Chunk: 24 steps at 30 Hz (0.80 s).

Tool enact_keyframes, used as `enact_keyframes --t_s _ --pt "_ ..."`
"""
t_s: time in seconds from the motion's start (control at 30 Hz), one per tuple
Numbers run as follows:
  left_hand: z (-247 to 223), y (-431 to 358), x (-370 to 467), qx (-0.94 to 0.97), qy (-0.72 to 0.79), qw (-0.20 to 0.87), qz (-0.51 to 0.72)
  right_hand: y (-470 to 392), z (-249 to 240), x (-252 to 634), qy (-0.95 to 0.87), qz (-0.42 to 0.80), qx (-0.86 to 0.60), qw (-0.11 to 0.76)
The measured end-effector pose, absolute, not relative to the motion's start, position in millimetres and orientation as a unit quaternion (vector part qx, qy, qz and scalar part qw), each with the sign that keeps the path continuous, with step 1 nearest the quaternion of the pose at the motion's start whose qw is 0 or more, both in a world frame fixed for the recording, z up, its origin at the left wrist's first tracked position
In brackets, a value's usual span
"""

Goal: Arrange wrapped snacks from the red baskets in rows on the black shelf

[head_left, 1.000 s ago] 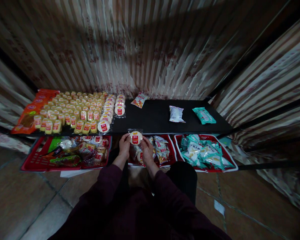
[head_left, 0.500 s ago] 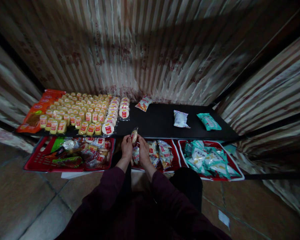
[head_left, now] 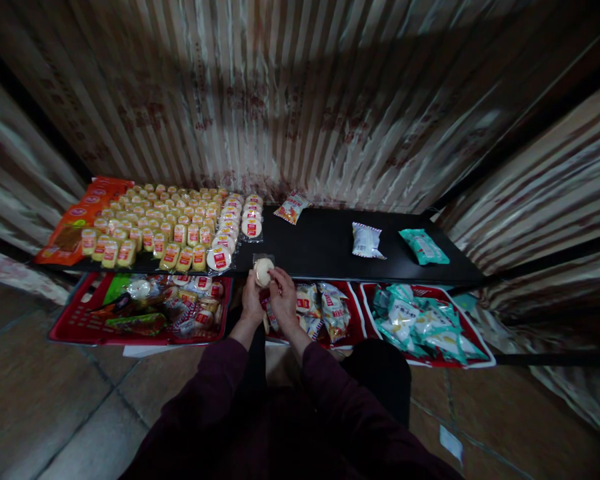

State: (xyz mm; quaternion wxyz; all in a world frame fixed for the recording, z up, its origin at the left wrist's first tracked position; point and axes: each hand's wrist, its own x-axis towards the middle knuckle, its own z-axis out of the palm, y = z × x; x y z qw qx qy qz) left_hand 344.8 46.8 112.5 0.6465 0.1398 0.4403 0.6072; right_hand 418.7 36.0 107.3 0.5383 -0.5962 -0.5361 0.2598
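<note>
A round, pale wrapped cake (head_left: pixel 264 272) is held up at the shelf's front edge, its plain side facing me. My left hand (head_left: pixel 251 301) is closed on its left edge, and my right hand (head_left: pixel 283 300) pinches it from the right. Beyond them, round wrapped cakes with red labels (head_left: pixel 219 259) lie overlapped in two rows on the black shelf (head_left: pixel 320 250). Left of these rows stand many small yellow wrapped cakes (head_left: pixel 170 256). Beneath my hands, a red basket (head_left: pixel 357 327) holds several white snack bags (head_left: pixel 335 310), partly hidden by my right arm.
An orange packet (head_left: pixel 83 217) lies at the shelf's left end. A red-and-white bag (head_left: pixel 293 207), a white bag (head_left: pixel 367 240) and a teal bag (head_left: pixel 424 246) lie farther right. Below are a red basket of mixed snacks (head_left: pixel 87 320) and one with teal bags (head_left: pixel 486 355).
The wrapped cake has turned from nearly edge-on to showing its flat pale face. My right fingers have moved up onto its right side. The view has shifted slightly.
</note>
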Motion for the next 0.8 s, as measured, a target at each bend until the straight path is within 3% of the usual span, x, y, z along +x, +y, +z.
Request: enact_keyframes --t_s 0.3,0.8 --pt "111 54 339 0.008 0.392 0.66 0.641 38 106 416 -0.546 0.261 -0.606 0.517" --pt "97 62 330 -0.002 0.366 0.687 0.628 45 104 409 -0.598 0.207 -0.6 0.489"
